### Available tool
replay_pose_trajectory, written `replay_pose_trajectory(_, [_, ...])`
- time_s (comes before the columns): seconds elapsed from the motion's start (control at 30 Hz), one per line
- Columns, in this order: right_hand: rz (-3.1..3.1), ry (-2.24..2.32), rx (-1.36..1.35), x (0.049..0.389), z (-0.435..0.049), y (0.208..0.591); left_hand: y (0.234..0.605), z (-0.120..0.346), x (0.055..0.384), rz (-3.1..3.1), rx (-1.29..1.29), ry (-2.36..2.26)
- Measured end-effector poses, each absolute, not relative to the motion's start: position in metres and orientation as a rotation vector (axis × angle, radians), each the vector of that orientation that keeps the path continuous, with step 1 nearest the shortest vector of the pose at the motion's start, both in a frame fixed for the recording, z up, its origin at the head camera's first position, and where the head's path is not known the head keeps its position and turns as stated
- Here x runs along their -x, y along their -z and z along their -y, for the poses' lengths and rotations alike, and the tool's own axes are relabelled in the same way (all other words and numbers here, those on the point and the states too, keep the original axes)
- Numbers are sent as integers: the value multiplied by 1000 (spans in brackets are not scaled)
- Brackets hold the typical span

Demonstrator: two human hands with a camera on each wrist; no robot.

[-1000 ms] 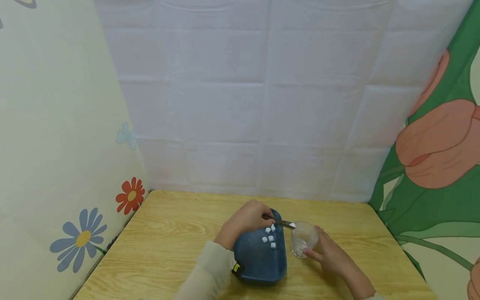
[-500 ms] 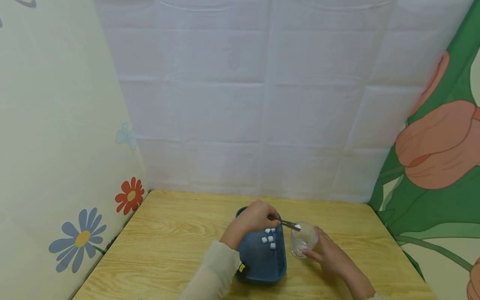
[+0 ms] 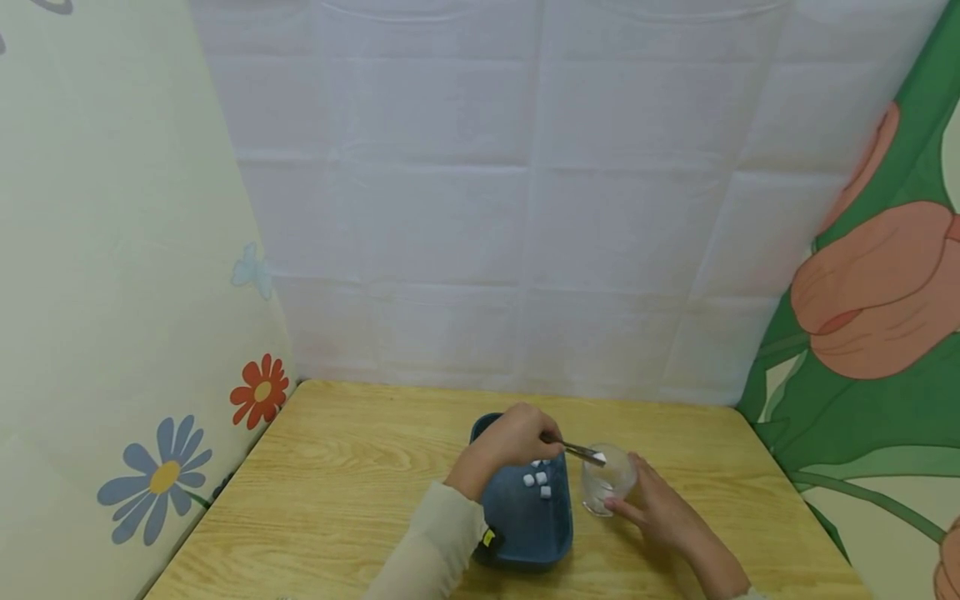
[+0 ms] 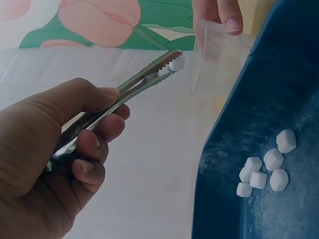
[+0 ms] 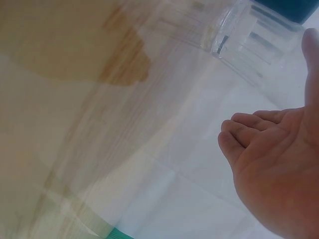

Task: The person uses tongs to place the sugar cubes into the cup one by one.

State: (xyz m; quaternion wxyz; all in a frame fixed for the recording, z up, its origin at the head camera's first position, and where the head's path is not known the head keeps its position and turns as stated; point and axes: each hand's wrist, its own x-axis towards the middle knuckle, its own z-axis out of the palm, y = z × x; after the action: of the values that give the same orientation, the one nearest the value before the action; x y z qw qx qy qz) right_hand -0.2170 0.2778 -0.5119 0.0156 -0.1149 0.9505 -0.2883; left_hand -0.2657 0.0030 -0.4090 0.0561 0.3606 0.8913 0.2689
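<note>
My left hand point(image 3: 510, 437) grips small metal tongs point(image 4: 130, 88) between thumb and fingers. Their toothed tips pinch a white sugar cube point(image 4: 176, 63). In the head view the tips overlap the mouth of a clear glass cup point(image 3: 617, 475), which stands just right of the tray. My right hand point(image 3: 663, 504) holds the cup from its right side, thumb at the front and fingers behind. Several white sugar cubes point(image 4: 258, 179) lie in the dark blue tray point(image 3: 525, 537), partly beneath the left hand in the head view.
The wooden table point(image 3: 360, 467) reaches back to a white cloth backdrop point(image 3: 450, 250). Flower-printed panels point(image 3: 870, 300) flank it on the left and right. A black band with a yellow mark point(image 3: 489, 538) shows at the left sleeve.
The left hand has shifted slightly right, bringing the tongs and cube from the cup's left rim to over its mouth. The right hand and cup have stayed in place.
</note>
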Motion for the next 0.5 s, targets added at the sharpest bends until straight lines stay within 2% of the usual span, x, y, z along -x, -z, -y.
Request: replay_pose_trajectory(0.5, [-2965,876,362,217,-278,511,413,-10,268,-2676,-1045,-828])
